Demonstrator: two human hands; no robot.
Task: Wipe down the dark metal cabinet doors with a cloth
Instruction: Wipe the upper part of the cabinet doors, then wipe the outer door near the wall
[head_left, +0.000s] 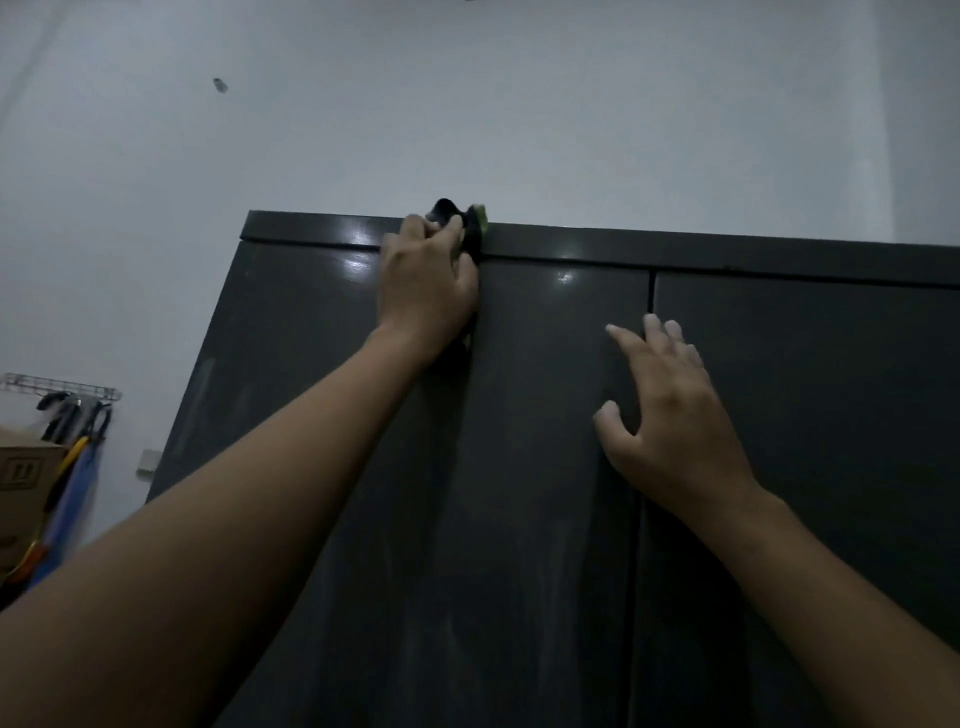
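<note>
One dark metal cabinet (727, 253) fills the view, with two doors: the left door (530, 415) and the right door (841, 415). Two bare hands are on it. The left hand (428, 280) has its grip curled tight round one dark cloth (470, 228), pressed at the left door's top edge. The right hand (670, 415) lies with fingers spread over the seam between the doors, holding nothing. One cardboard box (21, 467) stands at far left.

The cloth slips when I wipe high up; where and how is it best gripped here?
Grip the bunched middle of the cloth from the front, palm toward the door, as the left hand does. It sits wadded against the cabinet top edge, so only its outward face is free; fingers curled over the wad probably hold and press it best.
</note>
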